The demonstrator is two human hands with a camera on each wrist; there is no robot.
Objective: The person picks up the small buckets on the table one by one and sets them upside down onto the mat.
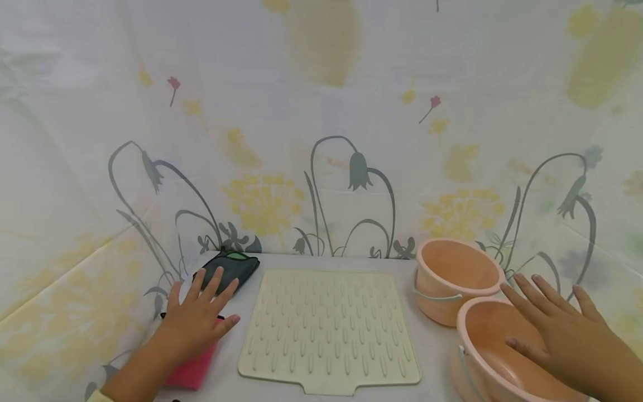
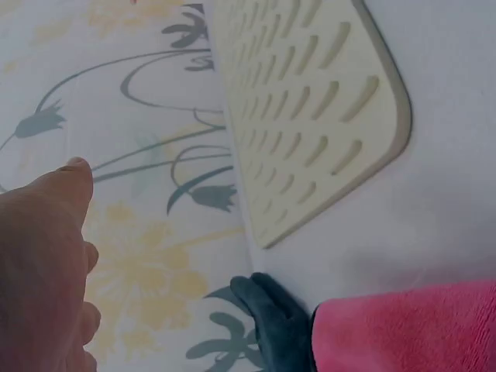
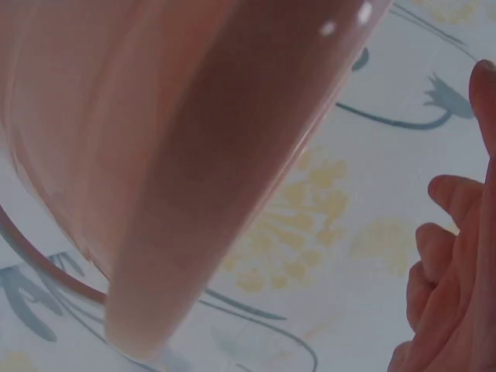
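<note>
My left hand (image 1: pixel 193 321) is held with fingers spread over a pink fuzzy cloth (image 1: pixel 193 368) and close to a dark folded item (image 1: pixel 241 271) with a green patch. In the left wrist view the pink cloth (image 2: pixel 411 329) has a dark edge beside the dark item (image 2: pixel 275 322). Spread fingers also show on my right hand (image 1: pixel 562 329), which hovers over the nearer peach bucket (image 1: pixel 489 318). Neither hand holds anything. A cream washboard with raised ridges (image 1: pixel 329 329) lies flat between the hands. The right wrist view shows a bucket's rim and side (image 3: pixel 194 170) close up.
Behind the nearer bucket stands a second peach bucket (image 1: pixel 437 307) with a pale handle. All rest on a white surface (image 1: pixel 326 262). A white sheet with printed flowers (image 1: pixel 351 212) rises at the back and both sides.
</note>
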